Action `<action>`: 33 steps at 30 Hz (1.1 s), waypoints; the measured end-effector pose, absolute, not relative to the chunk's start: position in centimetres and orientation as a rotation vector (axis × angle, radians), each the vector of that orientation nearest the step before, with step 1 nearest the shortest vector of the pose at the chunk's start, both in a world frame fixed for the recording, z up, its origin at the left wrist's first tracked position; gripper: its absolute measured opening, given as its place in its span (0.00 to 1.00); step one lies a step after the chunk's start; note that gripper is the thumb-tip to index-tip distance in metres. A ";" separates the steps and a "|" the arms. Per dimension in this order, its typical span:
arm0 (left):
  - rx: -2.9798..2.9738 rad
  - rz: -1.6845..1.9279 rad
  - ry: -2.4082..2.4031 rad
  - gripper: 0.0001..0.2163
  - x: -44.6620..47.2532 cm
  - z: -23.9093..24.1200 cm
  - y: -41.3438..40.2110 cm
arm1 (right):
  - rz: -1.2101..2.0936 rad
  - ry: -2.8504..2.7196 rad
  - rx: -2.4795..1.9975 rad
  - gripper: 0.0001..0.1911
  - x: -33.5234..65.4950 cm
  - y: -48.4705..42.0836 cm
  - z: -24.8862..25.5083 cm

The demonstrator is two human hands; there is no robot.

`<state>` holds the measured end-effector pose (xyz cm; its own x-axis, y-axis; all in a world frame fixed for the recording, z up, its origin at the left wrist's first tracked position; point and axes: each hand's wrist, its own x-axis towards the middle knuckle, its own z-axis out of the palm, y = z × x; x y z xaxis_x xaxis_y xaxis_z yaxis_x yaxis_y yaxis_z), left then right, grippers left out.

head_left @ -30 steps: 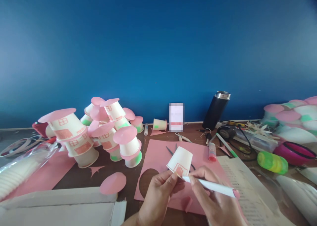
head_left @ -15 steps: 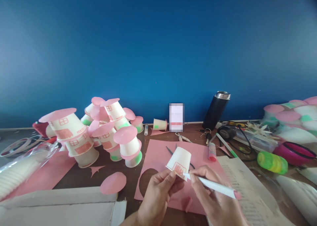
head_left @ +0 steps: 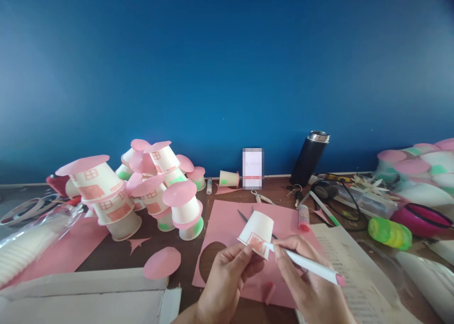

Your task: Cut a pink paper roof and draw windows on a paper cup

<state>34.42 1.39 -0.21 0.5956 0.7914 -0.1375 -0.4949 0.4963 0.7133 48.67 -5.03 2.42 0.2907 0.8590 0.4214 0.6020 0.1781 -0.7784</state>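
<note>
My left hand (head_left: 227, 272) pinches the rim of a white paper cup (head_left: 258, 225), which is tilted with its base pointing up and away. A red-pink door-like rectangle, partly filled in, is drawn on the cup's side near the rim. In my right hand (head_left: 307, 276) is a white marker (head_left: 312, 265) with a pink end, its tip at the right part of that drawing. Below the cup lies a pink paper sheet (head_left: 227, 215) with a round hole cut in it. Scissors (head_left: 242, 215) rest on the sheet, mostly hidden behind the cup.
Stacked cups with pink paper discs (head_left: 113, 210) stand at the left, beside a loose pink disc (head_left: 162, 262). A glue stick (head_left: 303, 218) and a black bottle (head_left: 309, 158) are right of centre. Farther right are a green-yellow bottle (head_left: 390, 232) and a pink bowl (head_left: 422, 220).
The marker tip has shifted slightly up and to the right over the drawing. My left hand and the cup have hardly moved.
</note>
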 end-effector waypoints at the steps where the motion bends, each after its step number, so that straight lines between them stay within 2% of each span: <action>1: 0.676 0.818 0.490 0.09 34.4 -0.2 1.4 | 0.318 -1.421 -1.518 0.07 48.7 -5.0 2.4; 33: 0.480 0.854 0.451 0.07 34.3 -0.7 1.6 | 0.240 -1.489 -1.578 0.07 48.5 -5.2 2.7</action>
